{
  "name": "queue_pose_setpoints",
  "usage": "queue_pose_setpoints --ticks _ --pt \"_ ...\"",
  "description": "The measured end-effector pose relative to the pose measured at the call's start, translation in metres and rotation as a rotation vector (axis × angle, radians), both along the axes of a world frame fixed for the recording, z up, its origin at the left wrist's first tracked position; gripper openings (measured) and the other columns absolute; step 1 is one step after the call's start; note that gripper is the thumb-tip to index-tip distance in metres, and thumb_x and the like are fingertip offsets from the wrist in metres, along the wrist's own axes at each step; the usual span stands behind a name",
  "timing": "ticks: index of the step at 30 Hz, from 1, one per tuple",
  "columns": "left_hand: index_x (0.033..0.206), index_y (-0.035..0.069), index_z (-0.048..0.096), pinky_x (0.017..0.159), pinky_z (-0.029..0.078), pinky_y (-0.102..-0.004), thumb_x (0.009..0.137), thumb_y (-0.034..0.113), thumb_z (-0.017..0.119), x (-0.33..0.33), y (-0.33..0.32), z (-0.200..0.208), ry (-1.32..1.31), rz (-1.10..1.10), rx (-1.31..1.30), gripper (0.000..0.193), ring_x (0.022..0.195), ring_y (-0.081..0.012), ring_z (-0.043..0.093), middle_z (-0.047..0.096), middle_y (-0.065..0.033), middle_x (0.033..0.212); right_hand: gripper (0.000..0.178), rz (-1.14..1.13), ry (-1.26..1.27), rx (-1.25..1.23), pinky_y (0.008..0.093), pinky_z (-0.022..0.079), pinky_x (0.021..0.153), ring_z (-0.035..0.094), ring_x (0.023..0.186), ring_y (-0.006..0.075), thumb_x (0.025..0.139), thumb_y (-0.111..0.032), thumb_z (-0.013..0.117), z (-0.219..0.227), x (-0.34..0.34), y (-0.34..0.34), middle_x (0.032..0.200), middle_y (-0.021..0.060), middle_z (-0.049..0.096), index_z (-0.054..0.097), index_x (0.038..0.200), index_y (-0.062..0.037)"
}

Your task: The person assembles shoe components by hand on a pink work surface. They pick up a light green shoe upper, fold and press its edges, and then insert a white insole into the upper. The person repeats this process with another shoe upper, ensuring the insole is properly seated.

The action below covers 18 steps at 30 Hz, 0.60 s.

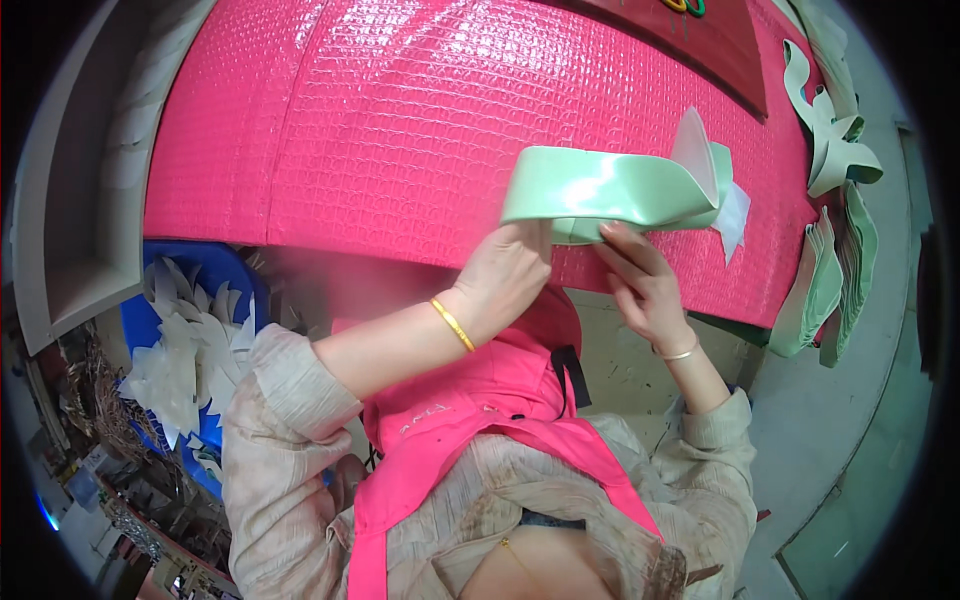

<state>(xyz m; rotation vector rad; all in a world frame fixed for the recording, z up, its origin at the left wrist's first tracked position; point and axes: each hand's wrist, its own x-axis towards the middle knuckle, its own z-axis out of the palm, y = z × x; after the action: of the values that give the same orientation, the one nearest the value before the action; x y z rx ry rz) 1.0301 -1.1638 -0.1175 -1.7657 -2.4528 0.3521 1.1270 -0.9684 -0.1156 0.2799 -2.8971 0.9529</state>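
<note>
A glossy pale green strip of sheet material (600,182) is bent into a loop above the near edge of a pink-covered table (400,130). Closed on the loop's lower left part is my left hand (508,268), its fingertips hidden. My right hand (645,285) grips the lower edge further right, with the index fingertip against the green surface. At the right end the strip twists, and a pale pointed flap (694,152) stands up. A thin white piece (734,220) hangs below that end.
Folded green strips (825,285) hang over the table's right edge, with more curled ones (830,150) beyond. A dark red board (690,40) lies at the far side. On the left are a grey open box (75,170) and a blue bin (215,265) of white offcuts (190,345).
</note>
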Motion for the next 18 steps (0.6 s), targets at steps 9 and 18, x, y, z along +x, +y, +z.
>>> queue_pose_setpoints --ticks 9,18 --pt "0.11 -0.003 0.052 0.085 0.044 -0.0288 0.095 0.019 0.041 -0.038 -0.027 0.022 -1.858 0.686 1.599 0.029 0.093 -0.0143 0.056 0.06 -0.0069 0.102 0.034 -0.337 0.48 -0.301 0.0276 0.045 0.08 0.054 0.099 0.0212 0.078 0.005 0.05 0.063 -0.064 -0.018 0.107 0.0119 0.055 0.056 0.111 -0.0004" --pt "0.133 0.001 0.034 0.103 0.023 -0.0364 0.081 0.01 0.057 -0.065 -0.094 0.068 -0.359 0.67 1.193 0.058 0.125 -0.0271 0.031 0.036 -0.017 0.134 0.019 -0.067 0.087 0.406 0.0361 0.047 0.074 0.056 0.085 0.0291 0.076 -0.013 0.061 0.025 -0.175 -0.091 0.086 0.0157 0.052 0.05 0.085 -0.0013"
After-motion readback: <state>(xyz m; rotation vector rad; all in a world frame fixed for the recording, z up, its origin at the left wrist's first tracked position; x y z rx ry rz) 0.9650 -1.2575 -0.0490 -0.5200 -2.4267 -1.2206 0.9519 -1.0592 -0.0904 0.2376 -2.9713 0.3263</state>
